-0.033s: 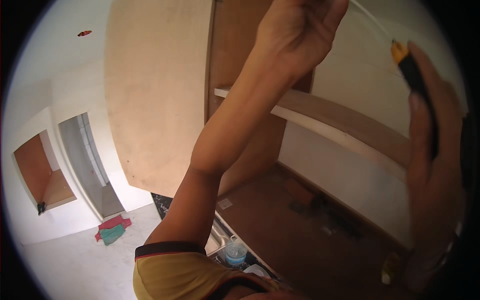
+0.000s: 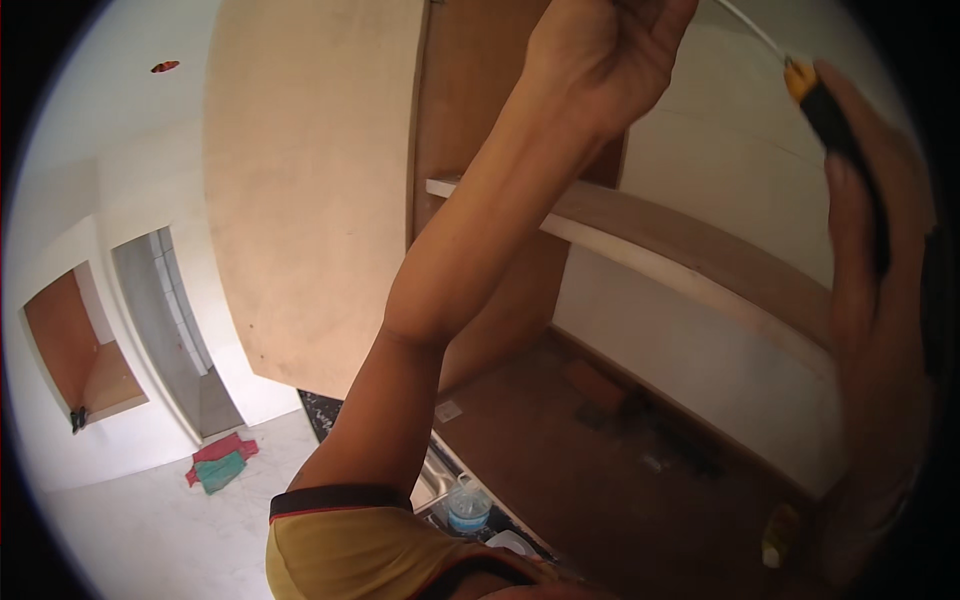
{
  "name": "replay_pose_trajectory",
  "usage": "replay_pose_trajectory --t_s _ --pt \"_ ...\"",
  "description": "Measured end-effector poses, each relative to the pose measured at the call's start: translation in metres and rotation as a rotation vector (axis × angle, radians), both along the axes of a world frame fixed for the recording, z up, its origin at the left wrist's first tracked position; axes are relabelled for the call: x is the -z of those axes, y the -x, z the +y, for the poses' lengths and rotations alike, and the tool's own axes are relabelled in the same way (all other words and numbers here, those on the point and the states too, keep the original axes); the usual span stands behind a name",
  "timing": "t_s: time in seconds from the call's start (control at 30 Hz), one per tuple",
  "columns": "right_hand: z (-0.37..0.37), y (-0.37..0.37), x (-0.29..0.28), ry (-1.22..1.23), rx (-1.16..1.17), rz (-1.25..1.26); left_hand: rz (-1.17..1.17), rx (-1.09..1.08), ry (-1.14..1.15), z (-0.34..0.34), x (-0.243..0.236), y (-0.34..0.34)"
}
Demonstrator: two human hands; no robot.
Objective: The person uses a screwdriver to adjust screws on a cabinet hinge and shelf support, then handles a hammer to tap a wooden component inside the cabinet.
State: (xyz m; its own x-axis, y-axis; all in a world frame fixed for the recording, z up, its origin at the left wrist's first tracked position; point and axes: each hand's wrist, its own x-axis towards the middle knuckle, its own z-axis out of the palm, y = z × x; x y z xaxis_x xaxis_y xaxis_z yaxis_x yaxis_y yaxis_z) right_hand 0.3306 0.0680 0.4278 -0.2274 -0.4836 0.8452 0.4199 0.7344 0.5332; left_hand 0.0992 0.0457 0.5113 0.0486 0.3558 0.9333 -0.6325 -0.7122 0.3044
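Observation:
My left hand [image 2: 620,55] is raised at the top edge beside the open wooden cabinet [image 2: 465,80], fingers curled; what they hold is hidden. At the right my right hand [image 2: 875,220] grips a yellow-and-black handled tool [image 2: 810,95]. A thin white rod or wire [image 2: 750,30] runs from the tool's tip up toward my left hand and out of view; I cannot tell which. A pale-edged wooden shelf [image 2: 700,255] crosses behind my forearm, and a large light plywood panel [image 2: 300,180] stands to the left.
Below lie a dark brown surface [image 2: 540,450] with blurred objects, a steel sink edge [image 2: 436,470] and a water bottle [image 2: 468,510]. Red and teal cloths [image 2: 220,468] lie on the pale floor [image 2: 130,520]. At the far left are a doorway [image 2: 175,330] and a wall recess [image 2: 75,340].
My right hand and its tool have shifted slightly up and to the right. My left hand has edged slightly rightward. The surroundings look almost the same.

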Motion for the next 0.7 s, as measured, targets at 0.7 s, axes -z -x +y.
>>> replay_pose_trajectory --t_s 0.7 --pt "0.049 0.182 -0.169 -0.175 0.053 -0.306 -0.419 0.008 -0.181 0.064 -0.078 0.226"
